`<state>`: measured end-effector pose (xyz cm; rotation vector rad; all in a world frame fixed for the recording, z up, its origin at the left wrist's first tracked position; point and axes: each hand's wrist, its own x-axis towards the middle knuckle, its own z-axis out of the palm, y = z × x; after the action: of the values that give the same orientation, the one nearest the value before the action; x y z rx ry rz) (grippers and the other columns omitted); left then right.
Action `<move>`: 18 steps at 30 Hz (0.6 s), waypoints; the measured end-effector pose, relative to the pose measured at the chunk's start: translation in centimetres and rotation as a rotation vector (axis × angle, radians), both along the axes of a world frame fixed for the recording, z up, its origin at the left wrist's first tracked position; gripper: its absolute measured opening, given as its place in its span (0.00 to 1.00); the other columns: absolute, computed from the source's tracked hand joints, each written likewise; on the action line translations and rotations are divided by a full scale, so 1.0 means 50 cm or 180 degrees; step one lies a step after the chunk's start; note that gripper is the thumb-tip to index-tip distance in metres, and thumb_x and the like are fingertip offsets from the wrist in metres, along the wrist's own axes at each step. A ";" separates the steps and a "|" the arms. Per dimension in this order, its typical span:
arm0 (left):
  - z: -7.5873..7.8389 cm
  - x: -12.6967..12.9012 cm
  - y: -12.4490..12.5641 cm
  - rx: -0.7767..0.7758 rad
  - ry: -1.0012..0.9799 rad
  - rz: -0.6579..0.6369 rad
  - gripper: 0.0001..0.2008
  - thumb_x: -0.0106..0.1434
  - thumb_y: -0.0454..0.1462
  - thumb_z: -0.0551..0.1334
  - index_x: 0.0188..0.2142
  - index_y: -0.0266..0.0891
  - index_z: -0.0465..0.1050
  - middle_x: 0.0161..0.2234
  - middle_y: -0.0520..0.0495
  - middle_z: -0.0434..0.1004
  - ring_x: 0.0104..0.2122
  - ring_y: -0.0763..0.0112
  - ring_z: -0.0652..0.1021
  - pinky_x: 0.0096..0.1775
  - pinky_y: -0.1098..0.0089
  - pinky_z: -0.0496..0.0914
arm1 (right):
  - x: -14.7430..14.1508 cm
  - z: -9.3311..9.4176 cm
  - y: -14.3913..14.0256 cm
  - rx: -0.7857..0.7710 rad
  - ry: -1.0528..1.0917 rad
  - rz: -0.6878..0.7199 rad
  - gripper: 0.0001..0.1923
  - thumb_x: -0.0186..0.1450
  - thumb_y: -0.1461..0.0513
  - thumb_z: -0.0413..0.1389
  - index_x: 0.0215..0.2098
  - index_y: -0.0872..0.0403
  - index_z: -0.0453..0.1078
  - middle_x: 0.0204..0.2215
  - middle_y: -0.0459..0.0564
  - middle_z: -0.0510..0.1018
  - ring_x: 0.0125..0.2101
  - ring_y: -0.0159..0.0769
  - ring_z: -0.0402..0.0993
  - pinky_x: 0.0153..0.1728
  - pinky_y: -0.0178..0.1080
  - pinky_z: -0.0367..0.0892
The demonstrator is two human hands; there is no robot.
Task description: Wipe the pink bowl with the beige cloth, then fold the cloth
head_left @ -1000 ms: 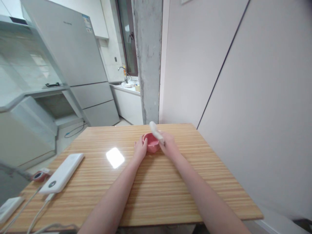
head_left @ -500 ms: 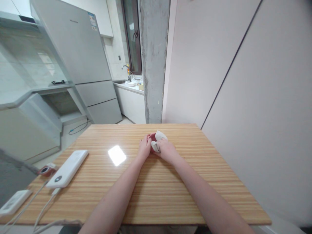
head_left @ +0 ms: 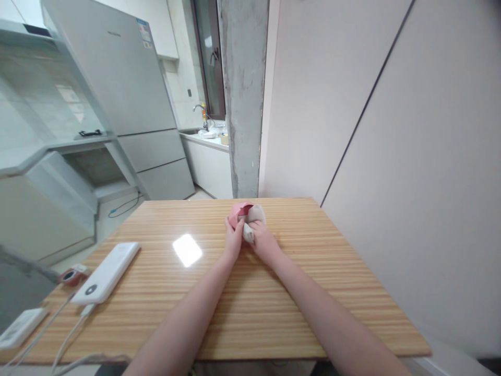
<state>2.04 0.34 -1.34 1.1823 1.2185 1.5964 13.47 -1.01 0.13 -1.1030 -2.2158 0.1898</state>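
While the left hand is gripping the tipped pink bowl by its near side, the right hand, just beside it, is pressing a bunched white cloth into the bowl's mouth. The wiping step looks to be in hand. Judging by the pose, the next move is calling for a firm left-hand hold as the cloth is turning round the inside.

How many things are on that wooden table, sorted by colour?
Pink: 1, the pink bowl held by the left hand.
White: 3, the white cloth in the right hand, the white power bank, a white flat device.
Red: 1, a small red object.
Total: 5
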 end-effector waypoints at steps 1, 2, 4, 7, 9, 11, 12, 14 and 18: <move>0.003 -0.011 0.001 0.0054 0.0177 0.0109 0.21 0.59 0.46 0.59 0.48 0.38 0.58 0.43 0.41 0.73 0.44 0.63 0.76 0.45 0.63 0.71 | 0.000 -0.001 0.002 -0.0065 -0.0012 0.0085 0.13 0.61 0.71 0.51 0.42 0.57 0.69 0.40 0.53 0.74 0.45 0.38 0.65 0.48 0.38 0.63; 0.007 -0.021 0.002 0.0098 0.0336 0.0157 0.21 0.59 0.46 0.59 0.47 0.38 0.59 0.43 0.41 0.73 0.44 0.63 0.76 0.46 0.62 0.70 | 0.001 -0.002 0.004 -0.0121 -0.0041 0.0148 0.14 0.60 0.71 0.51 0.44 0.57 0.69 0.41 0.54 0.74 0.46 0.38 0.65 0.49 0.38 0.63; 0.016 -0.036 0.003 0.0227 0.0683 0.0135 0.22 0.59 0.45 0.60 0.49 0.38 0.59 0.43 0.41 0.73 0.44 0.62 0.75 0.47 0.62 0.69 | 0.007 -0.003 0.006 -0.0176 -0.0137 0.0213 0.16 0.61 0.71 0.51 0.46 0.57 0.68 0.44 0.53 0.74 0.48 0.37 0.65 0.50 0.38 0.62; 0.022 -0.043 0.003 0.0360 0.1080 0.0004 0.23 0.58 0.44 0.61 0.51 0.39 0.59 0.44 0.42 0.74 0.43 0.62 0.76 0.46 0.61 0.68 | 0.015 -0.002 0.006 -0.0067 -0.0378 0.0056 0.16 0.62 0.68 0.52 0.48 0.55 0.67 0.48 0.53 0.73 0.51 0.40 0.63 0.52 0.41 0.60; 0.021 -0.039 0.004 0.0416 0.1070 -0.0057 0.23 0.57 0.43 0.61 0.50 0.39 0.59 0.44 0.43 0.73 0.43 0.63 0.75 0.47 0.62 0.68 | 0.016 -0.003 0.006 0.0010 -0.0505 -0.0229 0.13 0.64 0.66 0.51 0.47 0.55 0.68 0.48 0.54 0.72 0.52 0.42 0.62 0.51 0.44 0.60; 0.019 -0.030 0.004 0.0457 0.0879 -0.0080 0.22 0.58 0.44 0.60 0.49 0.39 0.60 0.44 0.43 0.73 0.44 0.64 0.75 0.48 0.63 0.67 | 0.012 -0.005 0.006 0.0002 -0.0515 -0.0456 0.11 0.65 0.65 0.49 0.45 0.55 0.69 0.46 0.54 0.73 0.50 0.42 0.63 0.49 0.44 0.61; 0.018 -0.024 0.003 0.0437 0.0754 -0.0072 0.21 0.58 0.44 0.60 0.48 0.38 0.60 0.45 0.42 0.72 0.45 0.64 0.74 0.49 0.63 0.67 | 0.009 -0.006 0.006 -0.0022 -0.0489 -0.0479 0.10 0.66 0.66 0.49 0.43 0.54 0.69 0.44 0.54 0.74 0.49 0.42 0.63 0.48 0.43 0.62; 0.016 -0.013 -0.002 0.0307 0.0536 -0.0066 0.23 0.58 0.45 0.60 0.50 0.37 0.58 0.47 0.40 0.71 0.47 0.63 0.73 0.51 0.63 0.66 | 0.002 -0.010 0.006 -0.0044 -0.0354 -0.0393 0.11 0.66 0.67 0.48 0.42 0.55 0.70 0.42 0.53 0.75 0.47 0.41 0.64 0.49 0.42 0.62; 0.014 -0.001 -0.013 0.0151 0.0448 0.0086 0.31 0.59 0.45 0.60 0.57 0.38 0.52 0.56 0.37 0.63 0.56 0.61 0.67 0.57 0.62 0.60 | -0.005 -0.015 0.002 -0.0080 0.0121 -0.0194 0.12 0.62 0.69 0.51 0.43 0.56 0.70 0.41 0.53 0.74 0.45 0.40 0.64 0.49 0.40 0.64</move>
<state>1.99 -0.30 -0.64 1.3324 1.2966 1.5920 13.23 -0.90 -0.60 -1.1695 -2.1486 0.2113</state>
